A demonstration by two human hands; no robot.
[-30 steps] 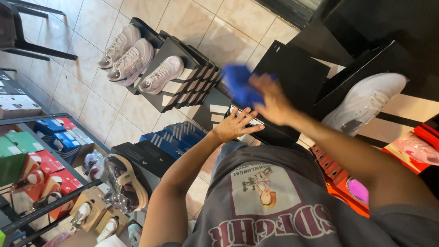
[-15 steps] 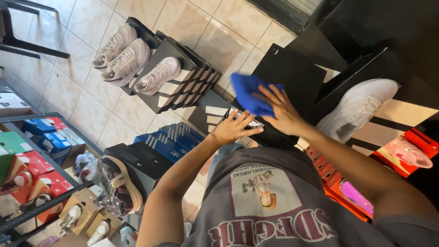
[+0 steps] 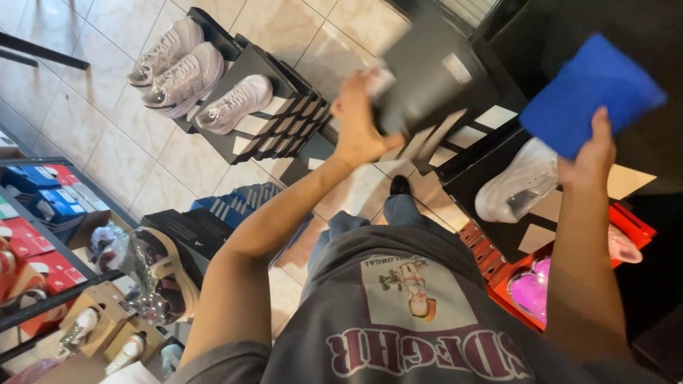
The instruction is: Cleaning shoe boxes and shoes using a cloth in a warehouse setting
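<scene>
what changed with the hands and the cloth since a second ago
The left hand, which lay flat on a black box, now grips a black shoe box and lifts it, blurred by motion. The right hand has raised the blue cloth up and to the right, off the boxes. The white sneaker and the three sneakers on the floor display stayed put.

Glossy beige tiled floor (image 3: 135,153), catching soft daylight. Black display stands (image 3: 245,92) set on it, carrying three pale sneakers (image 3: 186,77) side by side. At the left, a metal shelf rack (image 3: 50,302) stacked with blue shoe boxes (image 3: 43,192) and red shoe boxes (image 3: 28,245); below, open cardboard boxes (image 3: 99,323). Further black stands at the right, with a white sneaker (image 3: 516,181) and a red box (image 3: 523,288) just beside. Dark wall at upper right.
</scene>
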